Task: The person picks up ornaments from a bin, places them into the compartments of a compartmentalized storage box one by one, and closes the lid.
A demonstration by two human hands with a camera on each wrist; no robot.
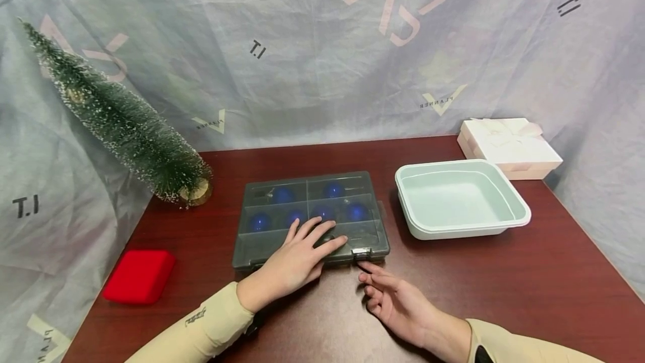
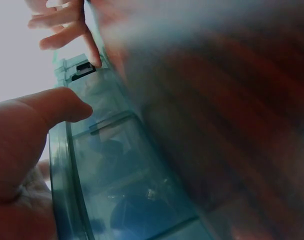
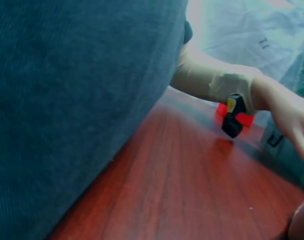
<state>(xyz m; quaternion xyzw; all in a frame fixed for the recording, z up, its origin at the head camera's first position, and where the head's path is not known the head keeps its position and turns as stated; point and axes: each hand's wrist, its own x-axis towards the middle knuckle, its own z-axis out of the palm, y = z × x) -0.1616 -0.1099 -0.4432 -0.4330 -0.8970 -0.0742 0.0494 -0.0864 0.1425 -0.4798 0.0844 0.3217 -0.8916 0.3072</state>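
A dark translucent plastic storage case (image 1: 272,246) lies on the table with its lid down. Several blue balls (image 1: 356,212) show through its compartments. My left hand (image 1: 292,259) rests on the lid with its fingers spread; its thumb (image 2: 74,106) is by the case's front side in the left wrist view. My right hand (image 1: 400,304) is at the front right corner, its index finger touching the latch (image 1: 361,253) from below. The other fingers of that hand are loosely bent. In the right wrist view, clothing hides much, and only the right hand's edge appears.
Right of the case stands a pale green plastic basin (image 1: 461,195), with a white gift box (image 1: 511,147) behind it. On the left are a red box (image 1: 140,277) and a small frosted Christmas tree (image 1: 126,122). A grey printed cloth (image 1: 312,71) hangs behind the table.
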